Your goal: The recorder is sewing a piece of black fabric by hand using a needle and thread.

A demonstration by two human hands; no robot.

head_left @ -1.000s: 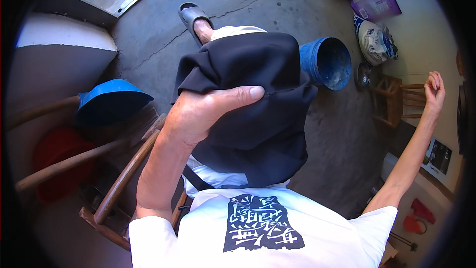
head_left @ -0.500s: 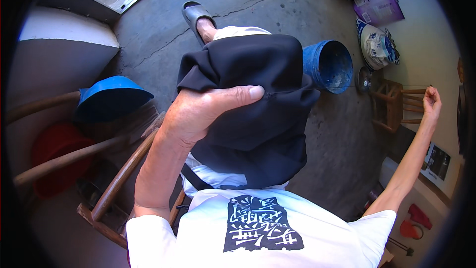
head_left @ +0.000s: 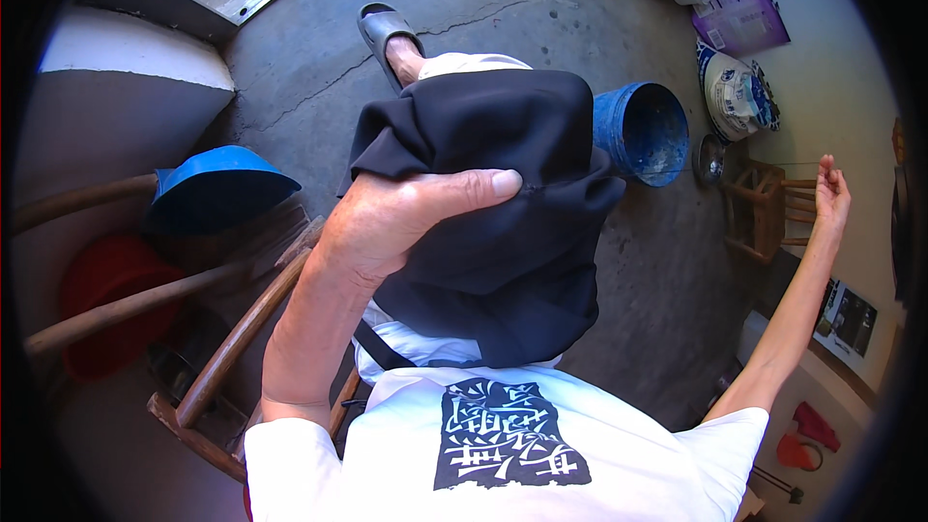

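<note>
A black cloth [head_left: 493,232], perhaps a garment, lies bunched over my lap. My left hand [head_left: 406,208] grips it from the left; the thumb lies on top, pressed beside a small puckered seam, and the other fingers are hidden beneath the fabric. Far out to the right, my right hand [head_left: 832,195] is raised at the end of a stretched arm, its fingertips pinched together. A very faint thin line, like a thread, runs toward those fingertips from the cloth's side. Any needle is too small to make out.
A blue bucket [head_left: 652,133] stands right of my knees, near a metal bowl [head_left: 710,159] and a wooden stool [head_left: 756,210]. Sacks [head_left: 737,92] line the right wall. At left are a blue dustpan [head_left: 224,179], wooden handles [head_left: 135,311] and a red basin [head_left: 106,280].
My right hand has risen slightly, and its fingers now point more upward. The left hand keeps its grip on the black cloth.
</note>
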